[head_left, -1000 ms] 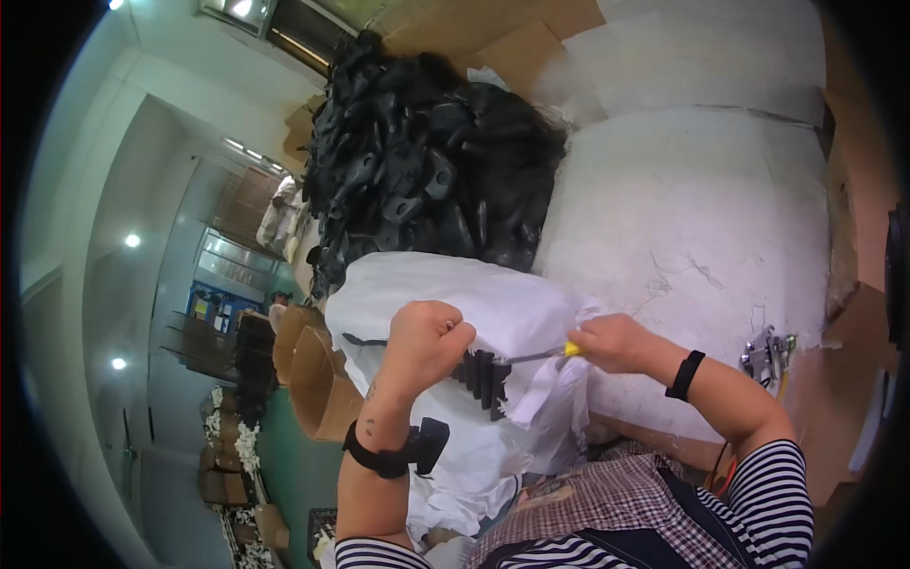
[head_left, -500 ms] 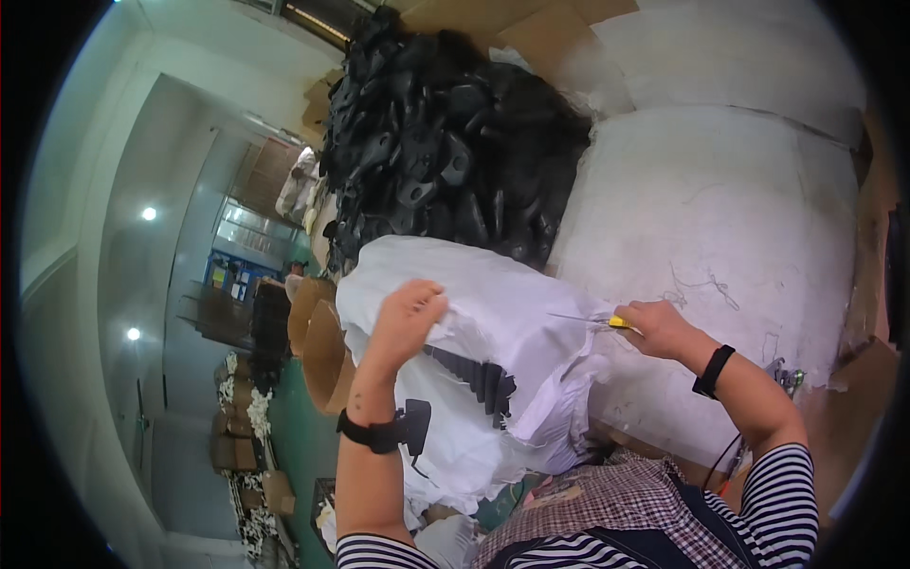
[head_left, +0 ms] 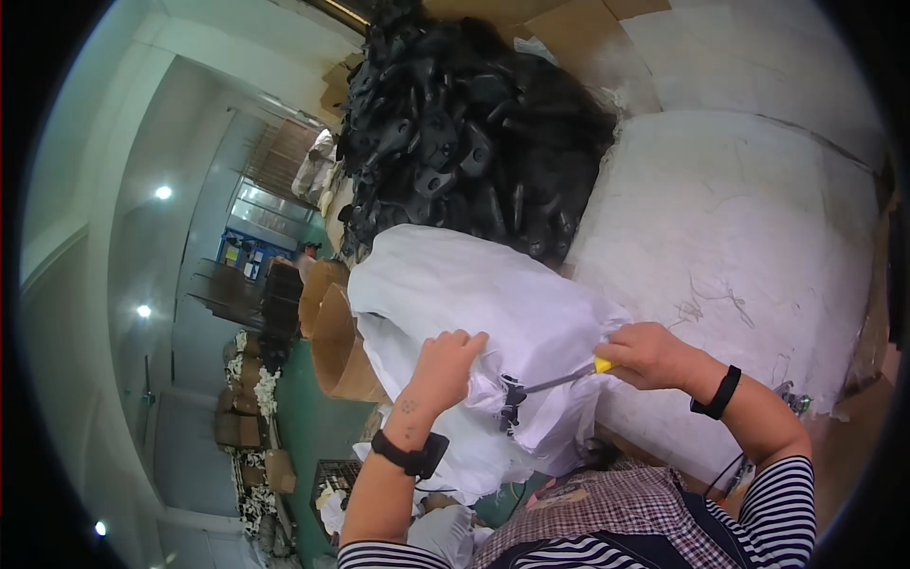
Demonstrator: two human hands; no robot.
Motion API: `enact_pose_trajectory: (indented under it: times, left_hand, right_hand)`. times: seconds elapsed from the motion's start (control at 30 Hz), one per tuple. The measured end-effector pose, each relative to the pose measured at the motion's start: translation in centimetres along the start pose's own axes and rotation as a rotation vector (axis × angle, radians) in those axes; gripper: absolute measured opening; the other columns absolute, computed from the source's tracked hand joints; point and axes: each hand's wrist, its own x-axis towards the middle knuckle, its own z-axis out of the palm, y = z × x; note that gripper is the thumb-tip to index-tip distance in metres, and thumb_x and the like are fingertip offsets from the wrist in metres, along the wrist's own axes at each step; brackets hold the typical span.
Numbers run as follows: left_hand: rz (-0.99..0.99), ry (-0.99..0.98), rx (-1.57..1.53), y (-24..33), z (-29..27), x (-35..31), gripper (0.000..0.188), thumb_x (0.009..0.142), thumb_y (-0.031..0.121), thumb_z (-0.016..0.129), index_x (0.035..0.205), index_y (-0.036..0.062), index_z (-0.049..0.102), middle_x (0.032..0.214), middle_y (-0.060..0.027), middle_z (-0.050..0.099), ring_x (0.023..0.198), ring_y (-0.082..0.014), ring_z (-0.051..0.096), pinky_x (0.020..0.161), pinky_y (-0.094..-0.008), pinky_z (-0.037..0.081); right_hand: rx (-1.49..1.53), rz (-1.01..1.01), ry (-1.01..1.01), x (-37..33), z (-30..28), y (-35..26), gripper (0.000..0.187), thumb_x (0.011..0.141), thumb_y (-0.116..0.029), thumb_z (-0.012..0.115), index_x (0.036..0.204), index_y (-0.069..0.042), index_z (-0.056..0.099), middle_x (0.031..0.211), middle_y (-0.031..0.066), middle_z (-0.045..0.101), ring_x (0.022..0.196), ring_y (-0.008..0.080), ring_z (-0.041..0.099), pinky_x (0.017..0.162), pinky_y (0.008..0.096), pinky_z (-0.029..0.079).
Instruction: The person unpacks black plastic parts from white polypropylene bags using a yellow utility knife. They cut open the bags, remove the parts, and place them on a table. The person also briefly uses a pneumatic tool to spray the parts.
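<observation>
A white woven sack (head_left: 474, 270) lies in front of me, with a slit in its near side. My left hand (head_left: 447, 368) is closed on the sack's fabric beside this opening. Some dark ribbed stuff (head_left: 513, 400) shows through the gap, mostly covered by the cloth. In my right hand (head_left: 656, 357) is a yellow-handled knife (head_left: 561, 380). Its blade points left, with the tip at the torn edge of the opening. Whether the right fingers also pinch fabric I cannot tell.
A heap of black molded parts (head_left: 455, 142) rises beyond the sack. To the right stands a large white wrapped bale (head_left: 730, 218) with loose threads on it. Open cardboard boxes (head_left: 336, 346) sit left of the sack, near a wire crate (head_left: 332, 484).
My left hand has moved down and right, drawing fabric over most of the opening. The right hand has come lower, bringing the knife blade from above the sack to the slit.
</observation>
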Motion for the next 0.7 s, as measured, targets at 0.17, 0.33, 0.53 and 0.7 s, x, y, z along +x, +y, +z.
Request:
enact_pose_trajectory:
  times: [0.17,0.33,0.53,0.7]
  left_hand:
    - [-0.094,-0.028,-0.13,1.0,0.5,-3.3,0.068,0.058,-0.012,0.055,0.12,0.0156,0.053,0.125,-0.0141,0.052,0.104,-0.034,0.056,0.082,-0.04,0.049]
    - [-0.033,0.429,-0.414,-2.2,2.8,-1.5,0.036,0.067,-0.007,0.057,0.1,0.0039,0.063,0.094,-0.0147,0.065,0.086,-0.029,0.063,0.075,-0.0337,0.05]
    - [-0.073,0.446,-0.657,-2.2,-3.0,3.5,0.019,0.076,-0.004,0.052,0.092,-0.0002,0.062,0.077,-0.0089,0.065,0.071,-0.0174,0.063,0.063,-0.0266,0.048]
    - [-0.378,0.499,-1.26,-2.0,-2.3,3.6,0.016,0.083,-0.001,0.047,0.091,0.0018,0.061,0.073,-0.0031,0.061,0.061,-0.0091,0.055,0.052,-0.0227,0.043]
  right_hand:
    - [0.0,-0.033,-0.026,0.2,0.7,-0.1,0.028,0.071,-0.013,0.069,0.095,-0.009,0.055,0.069,0.0051,0.052,0.062,0.0228,0.056,0.054,0.0355,0.045]
    - [-0.001,-0.079,-0.073,2.3,1.5,-0.8,0.026,0.071,-0.013,0.067,0.094,-0.009,0.055,0.07,0.0052,0.053,0.062,0.0229,0.056,0.055,0.036,0.045]
    - [-0.155,-0.101,-0.079,7.4,3.1,-0.8,0.02,0.071,-0.013,0.064,0.088,-0.008,0.054,0.071,0.0064,0.055,0.065,0.0245,0.059,0.056,0.0374,0.047]
    - [-0.197,0.026,-0.175,7.2,4.3,1.6,0.017,0.075,-0.016,0.062,0.088,-0.009,0.054,0.074,0.0087,0.057,0.07,0.0269,0.061,0.06,0.0395,0.048]
